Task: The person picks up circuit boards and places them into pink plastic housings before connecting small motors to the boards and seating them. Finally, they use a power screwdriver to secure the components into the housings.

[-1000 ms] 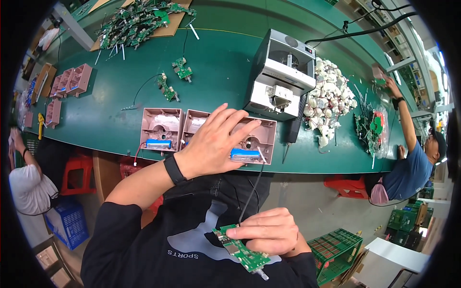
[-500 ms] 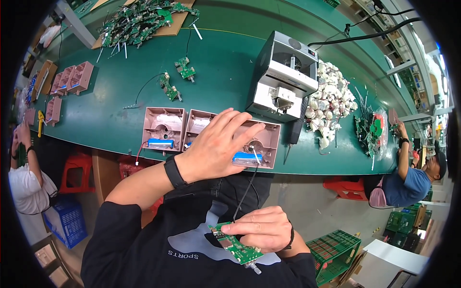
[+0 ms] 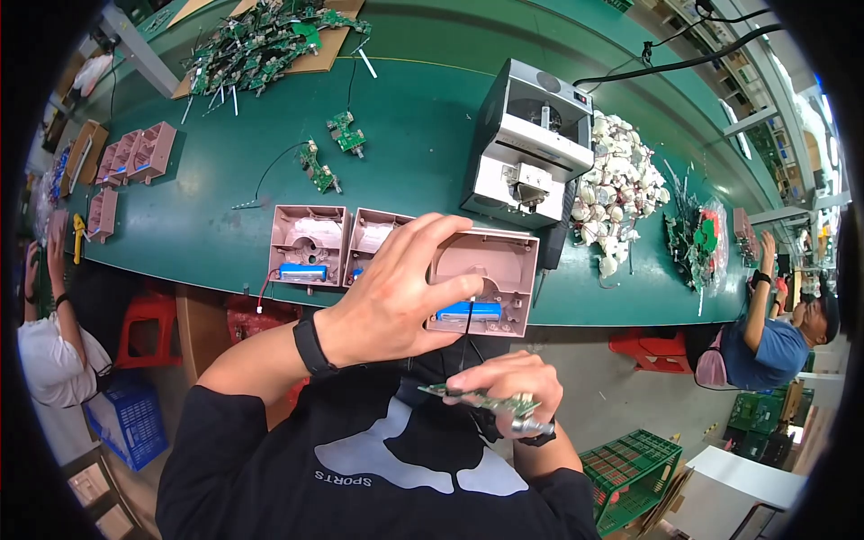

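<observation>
My left hand (image 3: pixel 396 292) lies over the left part of a pink plastic housing (image 3: pixel 527 286), its fingers across the back wall and its thumb inside by a cable end. Inside that housing lies a blue cylindrical battery (image 3: pixel 477 311). Below the bench edge, my right hand (image 3: pixel 517 373) pinches a green circuit board (image 3: pixel 515 405), seen nearly edge-on with a metal connector at its end. From near my left thumb, a black cable (image 3: pixel 465 344) runs down toward the board. Two more pink housings, including the leftmost one (image 3: pixel 281 236), stand beside; my left hand partly covers the middle one.
A grey-black machine (image 3: pixel 531 144) stands behind the housings, next to a heap of white parts (image 3: pixel 616 189). Two loose boards (image 3: pixel 346 135) lie on the green bench (image 3: pixel 405 117). A board pile (image 3: pixel 261 49) is at the far left. Co-workers sit at both sides.
My right hand has risen toward the bench edge and tilted the circuit board nearly edge-on. The right housing has shifted toward me and slightly right under my left hand; its thumb now reaches inside.
</observation>
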A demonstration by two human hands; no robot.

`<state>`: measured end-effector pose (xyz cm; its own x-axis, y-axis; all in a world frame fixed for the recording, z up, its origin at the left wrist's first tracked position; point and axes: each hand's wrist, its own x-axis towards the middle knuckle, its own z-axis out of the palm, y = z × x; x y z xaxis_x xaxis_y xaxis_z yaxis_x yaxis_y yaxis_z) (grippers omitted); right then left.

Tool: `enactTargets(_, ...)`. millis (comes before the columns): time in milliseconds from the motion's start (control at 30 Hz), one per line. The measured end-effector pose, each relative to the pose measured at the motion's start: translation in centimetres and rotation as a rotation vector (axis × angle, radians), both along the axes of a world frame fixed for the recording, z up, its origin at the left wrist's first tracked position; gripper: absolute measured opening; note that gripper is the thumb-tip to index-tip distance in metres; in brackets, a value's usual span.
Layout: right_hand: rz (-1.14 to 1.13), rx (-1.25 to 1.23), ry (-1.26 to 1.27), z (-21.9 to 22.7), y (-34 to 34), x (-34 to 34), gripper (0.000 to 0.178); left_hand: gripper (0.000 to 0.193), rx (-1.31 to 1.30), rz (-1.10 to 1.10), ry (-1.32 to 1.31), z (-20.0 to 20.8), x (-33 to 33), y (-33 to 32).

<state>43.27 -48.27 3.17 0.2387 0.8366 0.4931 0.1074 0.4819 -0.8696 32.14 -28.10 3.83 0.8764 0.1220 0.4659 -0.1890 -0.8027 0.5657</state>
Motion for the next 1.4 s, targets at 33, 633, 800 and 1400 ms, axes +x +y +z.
enactTargets(33, -0.002, 0.002, 0.001, -0.3, -0.1, -0.1, 0.031, 0.071, -0.008, -0.01, -0.011, 0.3, -0.1, 0.0)
enactTargets(633, -0.185, 0.014, -0.335, 0.5, -0.5, 0.2, 0.019, 0.051, 0.007, -0.031, -0.114, 1.7, -1.2, -0.2)
enactTargets(800, -0.369, 0.098, -0.815, -1.0, -2.1, 0.1, 0.028, 0.05, 0.075, -0.009, -0.159, 2.1, -2.0, 0.6)
enactTargets(1400, -0.332, -0.527, 0.062, -8.0, -4.2, 0.5, 0.026, 0.045, -0.074, -0.159, 0.025, -1.6, -1.0, -2.7)
